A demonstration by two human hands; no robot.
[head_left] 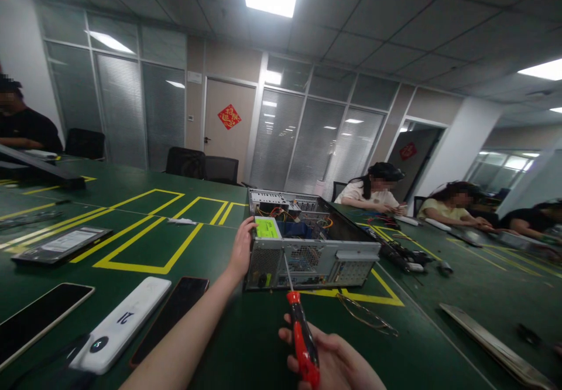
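Note:
An open desktop computer case [307, 243] lies on the green table, its inside full of coloured wires and a green-labelled power supply [267, 228]. My left hand [242, 248] rests against the case's left rear corner, fingers curled over its top edge. My right hand [333, 361] is closed round the red and black handle of a screwdriver [301, 331]. The screwdriver's thin shaft points up at the back panel of the case, its tip at or just short of the metal.
A white power bank [120, 325], two dark phones [169, 314] [37, 318] and a flat panel [61, 243] lie at the left. Loose wire [366, 314] and a metal strip [496, 346] lie at the right. Other people sit at the far left and right. Yellow tape marks the table [132, 243].

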